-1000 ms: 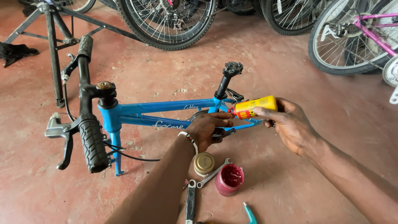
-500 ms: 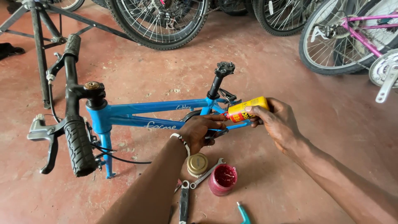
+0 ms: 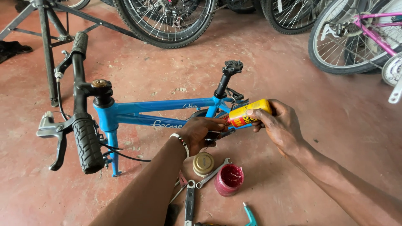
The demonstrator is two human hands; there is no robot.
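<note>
Grasping a glossy yellow cylindrical bottle [image 3: 250, 113] at centre frame, the right hand [image 3: 280, 125] tilted it while the left hand [image 3: 200, 133] clenched the smooth blue bike frame [image 3: 163, 104], fingertips hidden.

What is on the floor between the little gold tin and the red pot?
In the head view, the open end of a silver spanner lies on the floor between the gold tin and the red pot.

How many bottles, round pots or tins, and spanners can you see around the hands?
yellow bottle: 1
round pots or tins, red pot and gold tin: 2
spanners: 2
Total: 5
</note>
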